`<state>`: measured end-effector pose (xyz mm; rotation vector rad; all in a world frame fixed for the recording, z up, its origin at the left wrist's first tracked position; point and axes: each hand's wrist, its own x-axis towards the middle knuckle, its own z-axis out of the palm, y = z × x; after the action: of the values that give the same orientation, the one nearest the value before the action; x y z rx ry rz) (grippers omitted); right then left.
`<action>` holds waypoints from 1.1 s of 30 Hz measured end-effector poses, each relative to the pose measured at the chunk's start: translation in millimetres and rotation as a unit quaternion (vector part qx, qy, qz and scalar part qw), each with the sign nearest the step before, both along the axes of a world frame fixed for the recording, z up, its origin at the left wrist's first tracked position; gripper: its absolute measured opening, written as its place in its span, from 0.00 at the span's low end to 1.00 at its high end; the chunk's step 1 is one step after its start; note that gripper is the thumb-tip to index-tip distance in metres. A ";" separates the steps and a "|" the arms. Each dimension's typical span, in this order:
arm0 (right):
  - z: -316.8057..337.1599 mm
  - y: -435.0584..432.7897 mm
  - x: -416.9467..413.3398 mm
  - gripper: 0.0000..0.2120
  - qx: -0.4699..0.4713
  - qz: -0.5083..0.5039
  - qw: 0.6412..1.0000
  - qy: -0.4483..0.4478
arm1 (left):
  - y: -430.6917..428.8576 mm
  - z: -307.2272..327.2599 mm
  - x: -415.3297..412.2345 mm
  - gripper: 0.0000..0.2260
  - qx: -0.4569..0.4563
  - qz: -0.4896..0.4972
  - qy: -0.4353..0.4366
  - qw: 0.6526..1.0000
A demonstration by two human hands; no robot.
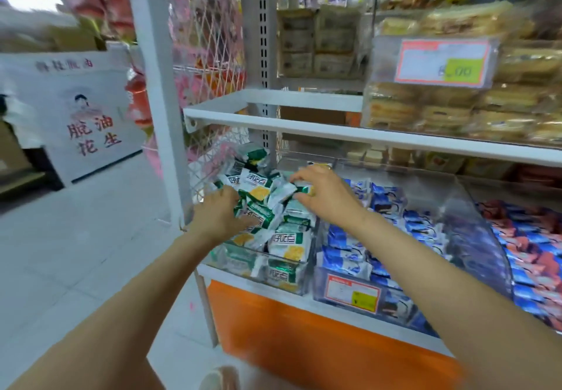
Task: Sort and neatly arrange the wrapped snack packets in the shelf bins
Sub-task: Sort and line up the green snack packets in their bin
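1. The left hand (223,215) lies on the heap of green packets (289,243) in the left bin (273,260). Its fingers (251,222) are stretched apart and flat on the wrappers, with the tips partly buried.
2. The right hand (324,193) is over the back of the same bin. Its thumb and fingers are clamped on one green packet (305,190), held just above the heap.
3. The green packets lie jumbled, some flat and some tilted, filling the bin to its front wall.
4. Blue packets (343,263) fill the middle bin (322,291), just beside the left one. A price label (352,294) is on its front.
5. A third bin (474,237) on the right holds blue-and-red packets (532,256).
6. The bins stand on a shelf with an orange base (304,332).
7. On the upper shelf (273,125) sit bread packs (441,113) with a price tag (441,61).
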<state>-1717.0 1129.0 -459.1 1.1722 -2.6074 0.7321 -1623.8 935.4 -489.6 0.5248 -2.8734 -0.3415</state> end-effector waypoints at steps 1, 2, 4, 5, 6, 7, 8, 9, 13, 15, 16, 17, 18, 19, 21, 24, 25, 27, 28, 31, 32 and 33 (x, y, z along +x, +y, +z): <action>2.0 -9.8 -5.7 0.19 0.024 0.002 1.000 -0.014 | 1.0 -2.0 -2.6 0.26 0.010 -0.015 -0.002 1.000; 3.4 -19.3 -11.5 0.22 0.059 0.004 0.998 -0.023 | 2.4 -3.6 -4.9 0.26 0.019 -0.031 -0.006 0.999; 2.9 -35.7 -23.2 0.21 0.140 0.019 0.990 -0.020 | 2.8 -7.2 -8.8 0.24 0.032 -0.056 0.002 0.998; 0.7 -41.7 -28.7 0.19 0.161 0.025 0.986 -0.017 | 2.1 -8.3 -10.0 0.24 0.041 -0.063 0.013 0.997; -1.9 -45.9 -34.1 0.17 0.164 0.027 0.986 -0.021 | 0.7 -7.2 -11.1 0.24 0.056 -0.064 0.021 0.996; -2.4 -48.0 -36.1 0.15 0.154 0.025 0.987 -0.025 | -1.4 -6.6 -12.8 0.25 0.071 -0.063 0.030 0.995; 0.4 -47.9 -36.5 0.13 0.138 0.026 0.990 -0.028 | -3.6 -4.6 -13.9 0.23 0.084 -0.064 0.037 0.994; 4.8 -45.5 -35.9 0.11 0.116 0.026 0.992 -0.032 | -6.6 -3.1 -15.7 0.19 0.088 -0.072 0.043 0.993; 29.1 -24.9 -40.1 0.06 0.008 -0.002 0.998 -0.054 | -19.7 1.4 -18.4 0.16 0.097 -0.100 0.051 0.989; 32.7 -17.5 -57.5 0.03 -0.036 -0.048 0.995 -0.081 | -21.3 4.4 -18.8 0.14 0.124 -0.103 0.071 0.984; 30.7 -16.9 -67.8 0.04 -0.048 -0.086 0.992 -0.085 | -20.8 6.5 -18.8 0.13 0.140 -0.101 0.078 0.982; 27.0 -17.0 -77.8 0.04 -0.054 -0.124 0.988 -0.069 | -19.4 8.8 -18.3 0.13 0.150 -0.098 0.091 0.980; 24.0 -17.5 -84.5 0.05 -0.059 -0.146 0.987 -0.042 | -18.0 10.9 -18.7 0.13 0.161 -0.094 0.102 0.977; 20.5 -17.5 -88.8 0.06 -0.057 -0.151 0.987 -0.015 | -15.7 13.0 -18.7 0.13 0.174 -0.088 0.114 0.974; 16.6 -17.8 -93.7 0.07 -0.025 -0.132 0.991 0.005 | -9.8 16.8 -19.0 0.13 0.210 -0.082 0.136 0.965; 15.3 -16.7 -99.8 0.11 0.054 -0.111 0.992 -0.003 | -0.2 19.2 -21.9 0.12 0.296 -0.089 0.150 0.939; 15.5 -16.6 -101.9 0.13 0.073 -0.110 0.991 -0.014 | 3.2 20.3 -23.1 0.12 0.323 -0.089 0.154 0.929; 16.2 -18.1 -103.3 0.16 0.107 -0.115 0.987 -0.012 | 9.3 22.3 -25.5 0.13 0.360 -0.087 0.166 0.914; 18.5 -18.5 -101.1 0.17 0.102 -0.117 0.988 -0.008 | 12.1 22.8 -27.2 0.14 0.370 -0.082 0.174 0.909; 30.4 -16.9 -80.3 0.17 -0.007 -0.047 0.995 -0.092 | 19.5 24.5 -32.9 0.14 0.405 -0.054 0.190 0.893; 34.1 -15.4 -70.4 0.17 -0.030 0.007 0.989 -0.147 | 20.7 24.2 -36.3 0.13 0.420 -0.046 0.193 0.886; 36.8 -13.9 -59.5 0.19 -0.015 0.054 0.982 -0.179 | 21.6 24.2 -39.5 0.13 0.435 -0.041 0.196 0.878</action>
<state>-1776.5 1115.2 -422.3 1.2841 -2.8185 1.0913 -1663.3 956.9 -465.3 0.3829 -2.2146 -1.5770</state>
